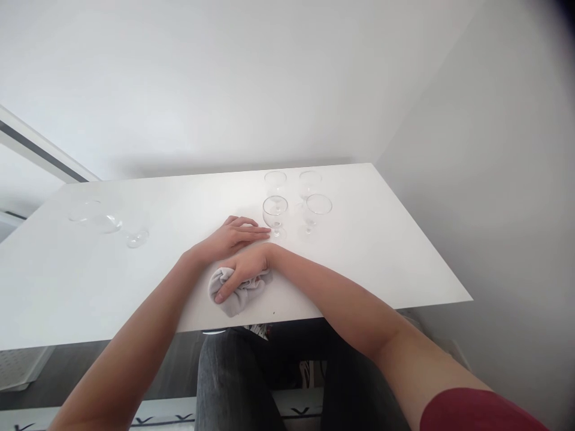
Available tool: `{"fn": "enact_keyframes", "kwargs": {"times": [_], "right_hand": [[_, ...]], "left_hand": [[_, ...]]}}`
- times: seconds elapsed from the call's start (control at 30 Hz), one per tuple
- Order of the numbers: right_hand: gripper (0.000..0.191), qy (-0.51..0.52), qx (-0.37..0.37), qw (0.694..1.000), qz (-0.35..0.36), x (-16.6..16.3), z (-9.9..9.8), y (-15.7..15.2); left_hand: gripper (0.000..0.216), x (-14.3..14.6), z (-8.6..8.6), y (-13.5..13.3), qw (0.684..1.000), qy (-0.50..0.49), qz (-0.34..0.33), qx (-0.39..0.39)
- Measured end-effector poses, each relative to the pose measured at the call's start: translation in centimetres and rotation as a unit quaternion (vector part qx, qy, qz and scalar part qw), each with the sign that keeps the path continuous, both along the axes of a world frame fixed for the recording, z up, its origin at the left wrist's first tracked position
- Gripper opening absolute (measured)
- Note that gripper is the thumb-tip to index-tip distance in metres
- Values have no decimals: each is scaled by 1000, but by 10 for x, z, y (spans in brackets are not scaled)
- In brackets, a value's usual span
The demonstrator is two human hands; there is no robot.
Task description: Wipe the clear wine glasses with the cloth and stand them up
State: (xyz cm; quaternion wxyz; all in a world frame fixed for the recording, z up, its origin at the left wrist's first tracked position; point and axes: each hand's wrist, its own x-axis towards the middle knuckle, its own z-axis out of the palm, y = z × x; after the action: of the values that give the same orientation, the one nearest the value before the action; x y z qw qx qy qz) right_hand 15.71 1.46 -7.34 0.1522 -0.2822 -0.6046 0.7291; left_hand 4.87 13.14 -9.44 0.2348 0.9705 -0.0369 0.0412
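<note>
My left hand (233, 234) lies flat on the white table (381, 251), fingers stretched toward the foot of a clear stemmed glass (275, 214). My right hand (242, 274) crosses beneath it and is closed on a crumpled grey cloth (238, 293) that rests on the table near its front edge. Three more stemmed glasses stand upright close by: one to the right (317, 211) and two behind (275, 179) (309, 181).
At the table's left lie more clear glasses on their sides (105, 221) (137, 237). A white wall runs behind and to the right of the table. My legs in grey trousers (242, 383) are under the front edge.
</note>
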Motion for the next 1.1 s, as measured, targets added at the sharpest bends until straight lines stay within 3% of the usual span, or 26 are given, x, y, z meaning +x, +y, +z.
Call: {"fn": "enact_keyframes", "kwargs": {"times": [0.27,0.77,0.87,0.93,1.03,1.1], "right_hand": [[26,28,1,1000,1,1,-2,3],[32,26,-11,999,-27,4,-12,3],[40,81,-10,995,-55,7,-18,3],[42,129,-3,991,-35,8,-18,3],[43,181,19,983,9,8,-13,3],[41,200,44,978,-27,9,-10,3]], "left_hand": [[46,-1,9,-3,999,27,-34,18],[39,-4,3,-2,999,-32,-1,11],[31,-4,0,0,988,-135,74,-13],[26,-5,-2,2,966,-209,149,-9],[25,-12,-2,8,918,-297,261,28],[25,-26,0,17,872,-356,328,77]]}}
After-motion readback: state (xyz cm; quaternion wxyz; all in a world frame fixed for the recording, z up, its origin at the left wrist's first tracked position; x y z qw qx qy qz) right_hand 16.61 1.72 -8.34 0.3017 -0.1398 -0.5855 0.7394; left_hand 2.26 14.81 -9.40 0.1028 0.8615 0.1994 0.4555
